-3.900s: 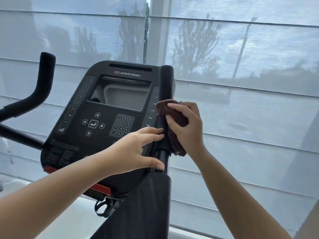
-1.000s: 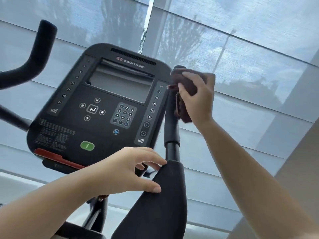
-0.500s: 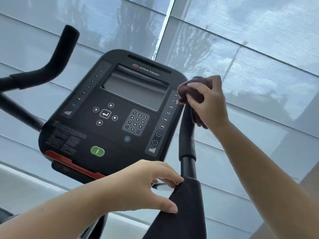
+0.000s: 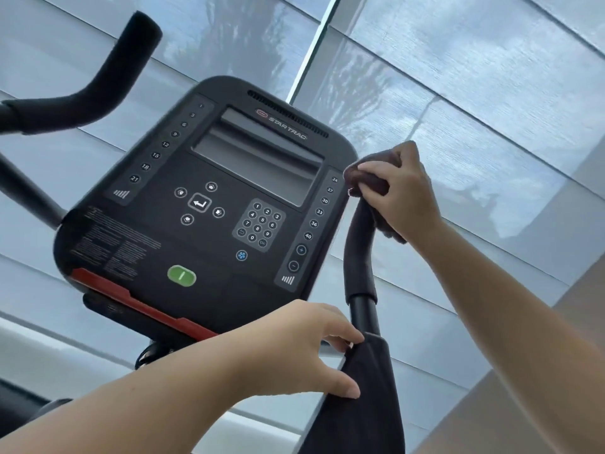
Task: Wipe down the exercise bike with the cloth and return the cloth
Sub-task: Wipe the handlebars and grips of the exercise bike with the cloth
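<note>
Bike parts fill your view. Nearest, at five o'clock, is its one black pad. Your left hand holds the pad's upper edge, with the thumb pressed on the left side, the fingers curled to the top corner, and thumb and fingers spread apart. From the pad one bare post rises toward twelve o'clock into the right handlebar, one of two.

On that bar's tip, at two o'clock from centre, is the one cloth, dark brown and bunched. Your right hand grips it, fingers pressed together and curled over cloth and tip, and a fold hangs below the palm.

Just left of the bar, at centre, sits the one console, tilted and touching neither hand. It carries one screen, one keypad, one green button at its six o'clock and one red strip at its seven o'clock.

The second handlebar curves up at ten o'clock, well apart from both hands. Farthest back hangs a pale blind with tree shadows on it.
</note>
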`<control>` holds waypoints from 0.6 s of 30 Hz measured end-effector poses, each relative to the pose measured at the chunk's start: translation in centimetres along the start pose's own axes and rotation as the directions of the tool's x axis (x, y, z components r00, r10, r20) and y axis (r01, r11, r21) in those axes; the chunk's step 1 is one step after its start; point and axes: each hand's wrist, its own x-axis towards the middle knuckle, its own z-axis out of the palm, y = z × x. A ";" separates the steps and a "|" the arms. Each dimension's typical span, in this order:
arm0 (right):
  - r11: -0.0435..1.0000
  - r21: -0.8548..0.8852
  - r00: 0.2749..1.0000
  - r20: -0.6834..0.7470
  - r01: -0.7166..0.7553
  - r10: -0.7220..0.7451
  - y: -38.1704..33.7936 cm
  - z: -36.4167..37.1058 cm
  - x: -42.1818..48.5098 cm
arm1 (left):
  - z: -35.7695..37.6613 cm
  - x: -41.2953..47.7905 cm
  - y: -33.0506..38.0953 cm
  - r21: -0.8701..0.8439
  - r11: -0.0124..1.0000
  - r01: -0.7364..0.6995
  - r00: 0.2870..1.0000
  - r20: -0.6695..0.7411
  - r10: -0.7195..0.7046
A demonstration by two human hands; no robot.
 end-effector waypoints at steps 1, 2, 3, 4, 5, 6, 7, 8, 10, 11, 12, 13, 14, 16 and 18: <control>1.000 -0.016 0.999 0.048 0.011 -0.010 -0.3 0.4 -0.9 | 0.0 0.1 -0.1 0.002 1.000 -0.004 1.000 -0.001 0.004; 0.999 -0.020 0.993 0.116 0.026 -0.024 -0.6 0.8 -2.3 | 0.1 0.2 -0.3 0.004 1.000 -0.013 1.000 -0.006 0.013; 0.999 -0.015 0.981 0.188 0.044 -0.041 -1.1 1.0 -3.9 | 0.1 0.2 -0.2 0.004 1.000 -0.024 1.000 -0.011 0.024; 0.998 0.000 0.966 0.253 0.058 -0.056 -1.5 1.3 -5.3 | 0.1 0.2 -0.3 0.008 1.000 -0.027 1.000 -0.010 0.027; 0.998 -0.004 0.952 0.300 0.067 -0.063 -1.7 1.1 -5.7 | 0.0 0.2 -0.3 0.004 0.999 -0.034 0.999 -0.011 0.034; 0.997 -0.019 0.942 0.327 0.081 -0.070 -1.7 0.7 -5.2 | 0.0 0.3 -0.4 -0.005 0.999 -0.033 0.999 -0.009 0.033; 0.994 -0.037 0.943 0.322 0.100 -0.083 -1.5 0.4 -4.2 | 0.1 0.3 -0.4 -0.017 1.000 -0.021 1.000 -0.008 0.021; 0.990 -0.074 0.957 0.276 0.118 -0.094 -1.3 0.3 -2.8 | 0.3 0.4 -0.5 -0.028 1.000 -0.012 1.000 -0.007 0.012; 0.985 -0.148 0.989 0.130 0.091 -0.072 -1.0 0.2 -0.2 | 0.4 0.3 -0.6 -0.054 0.999 0.002 1.000 -0.012 -0.002; 0.987 -0.151 0.997 0.065 0.047 -0.037 -1.1 0.4 0.5 | 0.4 0.3 -0.6 -0.065 0.998 0.001 1.000 -0.016 -0.002; 0.989 -0.148 0.999 0.027 0.027 -0.023 -1.3 0.6 0.3 | 0.4 0.3 -0.6 -0.064 0.998 -0.005 1.000 -0.015 0.004; 0.988 -0.148 0.999 0.030 0.036 -0.031 -1.2 0.9 -0.5 | 0.4 0.3 -0.5 -0.057 0.998 -0.009 1.000 -0.007 0.009; 0.987 -0.145 0.996 0.071 0.069 -0.059 -1.2 1.3 -1.9 | 0.4 0.3 -0.4 -0.047 0.999 -0.012 1.000 0.001 0.012; 0.984 -0.110 0.971 0.213 0.137 -0.111 -1.6 1.5 -4.5 | 0.2 0.3 -0.4 -0.029 0.999 -0.015 1.000 0.008 0.015; 0.978 -0.092 0.934 0.325 0.186 -0.147 -1.7 0.9 -4.6 | 0.2 0.3 -0.4 -0.052 0.999 -0.005 1.000 0.018 0.006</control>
